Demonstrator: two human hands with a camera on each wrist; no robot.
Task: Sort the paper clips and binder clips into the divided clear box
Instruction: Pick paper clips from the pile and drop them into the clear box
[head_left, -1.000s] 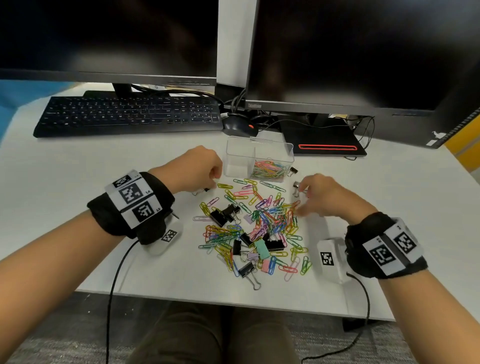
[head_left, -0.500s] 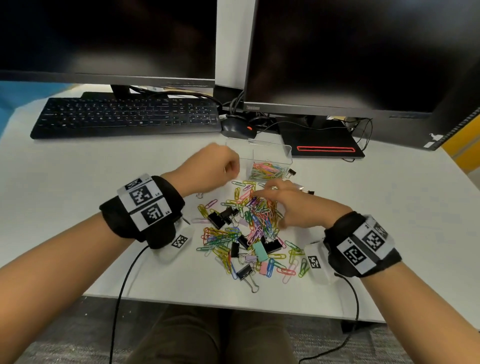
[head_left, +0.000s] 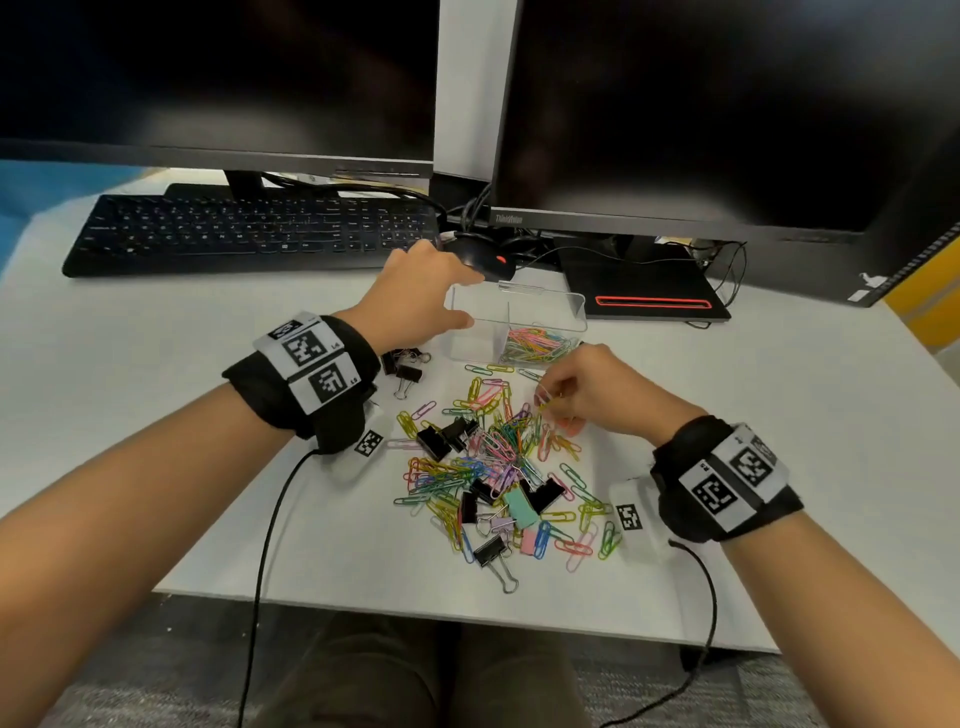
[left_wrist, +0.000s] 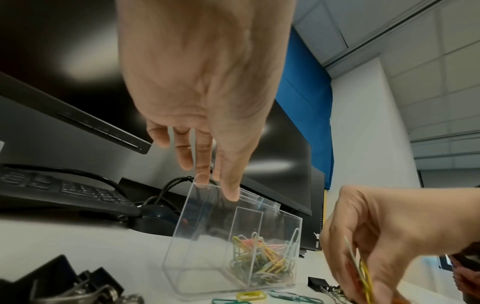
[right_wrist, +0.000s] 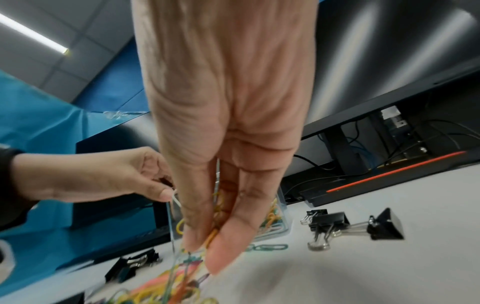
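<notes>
The divided clear box (head_left: 575, 302) (left_wrist: 207, 246) stands behind the pile. Its right compartment holds coloured paper clips (head_left: 535, 345); the left one looks empty. My left hand (head_left: 470, 301) (left_wrist: 217, 187) (right_wrist: 161, 189) holds the box's left end between thumb and fingers. My right hand (head_left: 548, 402) (right_wrist: 207, 242) hovers over the pile's far right part and pinches a few paper clips (left_wrist: 363, 275), yellow and orange among them. The mixed pile (head_left: 493, 457) of paper clips and black binder clips (head_left: 434, 441) lies in front. Two black binder clips (head_left: 402, 366) lie by my left wrist.
A black keyboard (head_left: 249, 234) and a mouse (head_left: 488, 257) lie behind the box, under two dark monitors. A black stand with a red stripe (head_left: 644, 299) sits to the back right. More binder clips (right_wrist: 330, 222) lie right of the box. The desk's front edge (head_left: 467, 613) is near.
My left hand has moved from the pile's left side back to the box and taken hold of its left end. My right hand swung over the pile and now pinches paper clips.
</notes>
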